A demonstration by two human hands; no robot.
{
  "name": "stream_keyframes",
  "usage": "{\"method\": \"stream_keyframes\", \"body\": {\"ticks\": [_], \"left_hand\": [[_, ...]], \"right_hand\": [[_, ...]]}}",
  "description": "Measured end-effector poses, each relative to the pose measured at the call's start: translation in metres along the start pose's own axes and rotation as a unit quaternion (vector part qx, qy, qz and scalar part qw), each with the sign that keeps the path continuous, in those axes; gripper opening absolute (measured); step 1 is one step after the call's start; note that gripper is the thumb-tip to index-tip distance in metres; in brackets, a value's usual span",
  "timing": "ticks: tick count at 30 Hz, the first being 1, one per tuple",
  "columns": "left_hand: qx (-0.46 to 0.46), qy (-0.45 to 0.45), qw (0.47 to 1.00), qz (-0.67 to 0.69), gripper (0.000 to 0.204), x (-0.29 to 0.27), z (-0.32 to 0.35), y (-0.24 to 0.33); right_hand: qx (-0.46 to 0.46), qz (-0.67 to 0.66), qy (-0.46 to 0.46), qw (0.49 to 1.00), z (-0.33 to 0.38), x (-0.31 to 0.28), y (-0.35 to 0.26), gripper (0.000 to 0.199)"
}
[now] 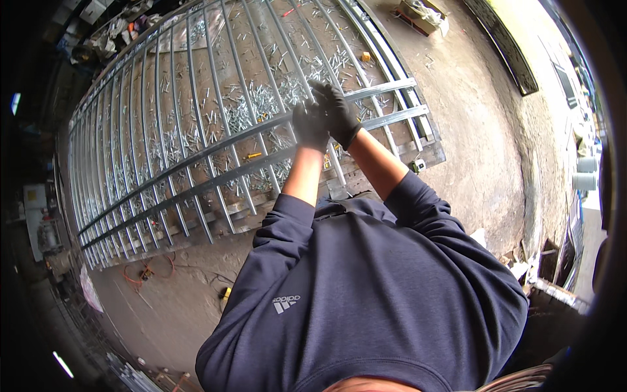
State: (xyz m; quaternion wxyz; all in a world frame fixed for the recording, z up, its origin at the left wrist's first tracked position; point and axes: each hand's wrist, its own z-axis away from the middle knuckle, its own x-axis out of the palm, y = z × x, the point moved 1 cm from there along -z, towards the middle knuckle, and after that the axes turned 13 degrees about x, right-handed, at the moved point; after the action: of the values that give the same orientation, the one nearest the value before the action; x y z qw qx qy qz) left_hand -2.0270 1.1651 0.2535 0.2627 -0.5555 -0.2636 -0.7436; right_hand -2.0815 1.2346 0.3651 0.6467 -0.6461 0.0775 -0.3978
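Observation:
Both my hands wear black gloves and are raised together above a grey metal gate frame (pixel 196 150) of several upright bars and two cross rails. My left hand (pixel 309 125) sits just left of my right hand (pixel 337 112), and the two touch. The fingers of both curl inward; I cannot tell whether anything small is between them. Many short shiny metal pieces (pixel 255 104) lie scattered under the bars. My dark blue sleeves and chest fill the lower middle of the view.
The frame rests on a workbench with long metal profiles (pixel 392 59) along its right side. A cardboard box (pixel 421 14) stands on the concrete floor at the top right. An orange cable (pixel 147 271) lies on the floor at the lower left. Clutter lines the top left.

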Motion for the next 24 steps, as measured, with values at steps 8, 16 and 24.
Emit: {"method": "stream_keyframes", "body": {"ticks": [8, 16, 24], "left_hand": [[-0.016, 0.105, 0.985, -0.139, 0.032, 0.066, 0.030, -0.074], [-0.102, 0.120, 0.923, -0.351, 0.032, 0.080, 0.051, -0.134], [-0.205, 0.153, 0.892, -0.372, 0.033, 0.028, 0.094, -0.169]], "right_hand": [[0.188, 0.027, 0.208, 0.960, -0.053, -0.208, -0.024, 0.060], [0.250, 0.040, -0.118, 0.960, 0.018, -0.218, -0.013, 0.037], [0.224, 0.021, 0.095, 0.970, 0.071, -0.244, -0.019, 0.023]]}}
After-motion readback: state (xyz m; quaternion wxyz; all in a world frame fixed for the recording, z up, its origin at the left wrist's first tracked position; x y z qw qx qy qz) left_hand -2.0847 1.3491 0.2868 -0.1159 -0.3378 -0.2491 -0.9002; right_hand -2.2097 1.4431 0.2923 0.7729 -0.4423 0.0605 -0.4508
